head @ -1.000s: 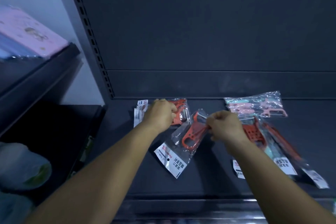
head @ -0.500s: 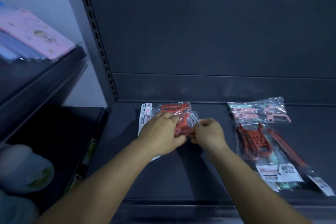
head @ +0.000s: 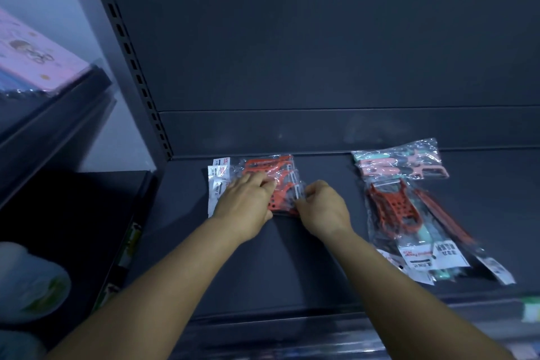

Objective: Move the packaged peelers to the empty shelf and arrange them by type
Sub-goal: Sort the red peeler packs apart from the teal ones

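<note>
The packaged peelers of the red Y-shaped kind lie in an overlapping stack at the back left of the dark shelf, their white label ends pointing left. Both hands are on this stack. The left hand rests over its left part with the fingers bent onto the plastic; whether it pinches a pack or only presses it flat, I cannot tell. The right hand has its fingertips curled at the right edge of the front pack and seems to pinch the clear wrapper there.

Well apart to the right sit two other groups: a pink and mint bundle near the back wall, and in front of it a loose heap of mixed packs with a red grid-shaped tool on top, a mint handle below and long red pieces beside.

In my judgement the moving is done for the packs in view, since all lie on the shelf. The sorting is partly done: the left stack holds one kind. The right heap looks unsorted, and that is what remains.
</note>
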Available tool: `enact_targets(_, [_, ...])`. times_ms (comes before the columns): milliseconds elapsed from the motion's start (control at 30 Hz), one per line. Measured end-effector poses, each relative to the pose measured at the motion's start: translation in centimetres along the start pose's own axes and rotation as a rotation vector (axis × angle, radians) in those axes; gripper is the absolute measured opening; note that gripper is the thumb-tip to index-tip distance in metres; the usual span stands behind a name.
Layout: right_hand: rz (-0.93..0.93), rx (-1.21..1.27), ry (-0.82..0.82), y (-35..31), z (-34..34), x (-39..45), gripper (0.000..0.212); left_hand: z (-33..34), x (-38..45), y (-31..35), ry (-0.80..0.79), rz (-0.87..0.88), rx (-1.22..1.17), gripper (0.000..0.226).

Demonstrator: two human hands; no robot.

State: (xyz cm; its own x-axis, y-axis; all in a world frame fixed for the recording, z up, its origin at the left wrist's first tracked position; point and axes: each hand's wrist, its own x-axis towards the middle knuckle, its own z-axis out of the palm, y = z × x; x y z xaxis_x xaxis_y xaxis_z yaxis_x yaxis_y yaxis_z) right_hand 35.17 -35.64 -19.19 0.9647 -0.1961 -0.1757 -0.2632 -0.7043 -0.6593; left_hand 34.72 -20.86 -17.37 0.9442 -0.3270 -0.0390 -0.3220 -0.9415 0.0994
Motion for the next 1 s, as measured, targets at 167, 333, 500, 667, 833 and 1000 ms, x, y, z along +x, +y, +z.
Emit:
enact_targets(167, [-0.073,-0.098,0.019,-0.2,-1.3,-1.1,0.038,-0.2,0.1,1.3,0.041,-0.022,-0.022,0.072])
enact_targets(333, [-0.166,-0.223,0.105,2.1,-5.1,-2.8,0.047,-0.5,0.9,6.4,0.096,0.133,-0.11,0.066])
enact_targets(500, [-0.168,-0.322,0.184,6.2,-9.7,-3.5,0.04,0.1,2.1,12.3,0.07,0.206,-0.18,0.054])
enact_targets(667, [-0.032,-0.348,0.157,11.5,-13.7,-3.1,0.046,0.2,3.2,17.5,-0.025,0.094,-0.234,0.044])
enact_targets(833, [0.015,-0.275,0.069,14.1,-15.3,-2.2,0.035,0.7,4.2,20.5,-0.06,-0.08,-0.176,0.057])
enact_targets(1000, [0.06,-0.193,0.044,14.6,-16.2,-1.0,0.026,1.0,4.6,22.3,-0.013,-0.224,-0.228,0.063])
